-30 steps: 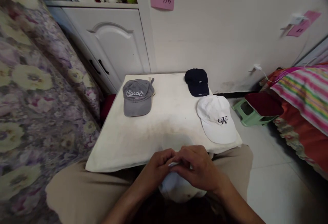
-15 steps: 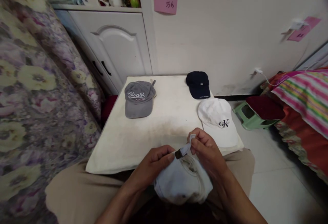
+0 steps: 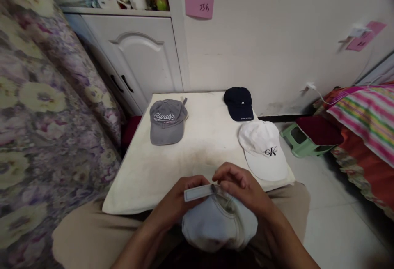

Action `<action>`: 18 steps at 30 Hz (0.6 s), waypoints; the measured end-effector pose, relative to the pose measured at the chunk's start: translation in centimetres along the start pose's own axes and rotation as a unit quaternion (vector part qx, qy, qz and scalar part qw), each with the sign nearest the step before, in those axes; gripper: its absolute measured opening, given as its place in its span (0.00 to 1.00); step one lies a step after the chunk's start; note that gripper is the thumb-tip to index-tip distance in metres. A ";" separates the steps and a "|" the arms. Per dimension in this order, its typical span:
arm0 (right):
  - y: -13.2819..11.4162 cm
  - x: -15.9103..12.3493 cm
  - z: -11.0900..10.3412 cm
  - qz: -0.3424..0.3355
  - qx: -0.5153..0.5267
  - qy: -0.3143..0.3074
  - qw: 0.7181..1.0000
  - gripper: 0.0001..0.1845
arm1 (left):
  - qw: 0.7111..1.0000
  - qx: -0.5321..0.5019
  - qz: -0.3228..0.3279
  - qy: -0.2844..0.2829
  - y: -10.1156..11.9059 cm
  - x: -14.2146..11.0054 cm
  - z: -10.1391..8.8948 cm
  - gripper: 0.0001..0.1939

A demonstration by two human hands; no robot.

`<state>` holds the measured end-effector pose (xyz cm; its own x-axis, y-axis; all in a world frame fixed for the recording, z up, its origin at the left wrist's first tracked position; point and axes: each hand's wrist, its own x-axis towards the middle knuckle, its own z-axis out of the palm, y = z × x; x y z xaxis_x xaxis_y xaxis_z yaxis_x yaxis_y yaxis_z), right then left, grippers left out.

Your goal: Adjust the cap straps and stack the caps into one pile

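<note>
And there it swings over! The strap (image 3: 197,193) at the back of the pale blue cap (image 3: 209,224), raised toward our right side half a second ago, now lies stretched out to the left, its loose end passing in front of our left hand (image 3: 174,197). That leaves the strap's inner end, with its small dark piece (image 3: 213,188), between our two hands, so the fastening looks like the spot we're working on.

Our left hand is curled in, gripping the cap by the edge of its rear opening; the strap hides part of those fingers. Our right hand (image 3: 241,182) has come off the loose end, its fingers bent and its thumb and forefinger close together beside the dark piece. Whether they pinch it or only brush it, we can't tell.

The pale blue cap sits low over our lap, at the near edge of the table (image 3: 160,174), opening upward. Out on the tabletop, the white cap (image 3: 260,137) lies nearest our right hand, the navy cap (image 3: 237,102) just beyond it, and the grey cap (image 3: 168,127) well off to the left.
</note>
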<state>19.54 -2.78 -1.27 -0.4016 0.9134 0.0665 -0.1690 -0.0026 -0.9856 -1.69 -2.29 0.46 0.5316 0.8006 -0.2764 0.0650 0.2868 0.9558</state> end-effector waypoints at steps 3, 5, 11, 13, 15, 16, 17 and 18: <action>0.3 0.0 0.0 0.051 0.010 -0.078 0.996 0.14 | 0.999 -0.041 -0.008 0.002 0.1 0.2 -0.3 0.11; 0.8 0.2 0.0 0.079 0.040 -0.118 0.989 0.15 | 0.997 -0.080 -0.019 -0.001 -0.1 0.3 -0.4 0.12; 1.4 1.0 0.1 0.094 0.077 -0.129 0.984 0.18 | 0.998 -0.067 -0.018 -0.007 -0.8 0.6 -0.8 0.12; 1.3 1.1 0.0 0.101 0.061 -0.117 0.986 0.17 | 0.995 -0.092 -0.028 -0.015 -0.9 0.7 -0.8 0.12; 1.3 1.2 -0.2 0.112 0.042 -0.100 0.988 0.15 | 0.990 -0.131 -0.037 -0.024 -1.1 0.7 -0.8 0.12; 1.4 1.2 -0.3 0.116 0.034 -0.089 0.989 0.15 | 0.988 -0.149 -0.040 -0.027 -1.2 0.6 -0.8 0.12; 1.5 1.2 -0.5 0.119 0.028 -0.077 0.990 0.14 | 0.985 -0.165 -0.041 -0.029 -1.3 0.5 -0.8 0.13; 1.6 1.2 -0.6 0.120 0.023 -0.065 0.990 0.14 | 0.983 -0.178 -0.042 -0.030 -1.3 0.4 -0.8 0.13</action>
<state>19.36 -1.46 -2.91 -0.5468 0.8243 -0.1466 -0.0937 -0.2342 -0.9677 -2.22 -1.92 -1.01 0.5863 0.7373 -0.3357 -0.1837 0.5246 0.8313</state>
